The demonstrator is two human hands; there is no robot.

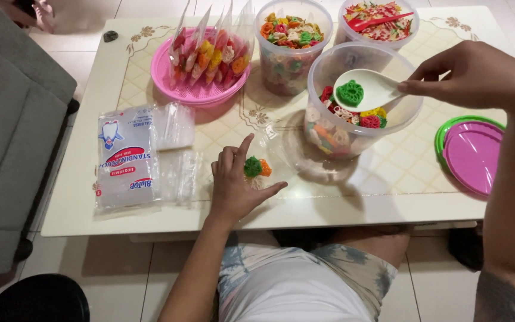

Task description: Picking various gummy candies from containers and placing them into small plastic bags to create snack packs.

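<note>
Left hand steadies a clear pouch; tubs hold coloured crackers.

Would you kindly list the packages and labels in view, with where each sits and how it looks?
Pouch pack: flat clear rectangle, red and blue label, table's left.
Loose clear bags: beside that pack, unprinted.
Filled bags: upright in the pink basket, colourful contents.
Small clear bag: open at the left hand, few pieces inside.
</note>
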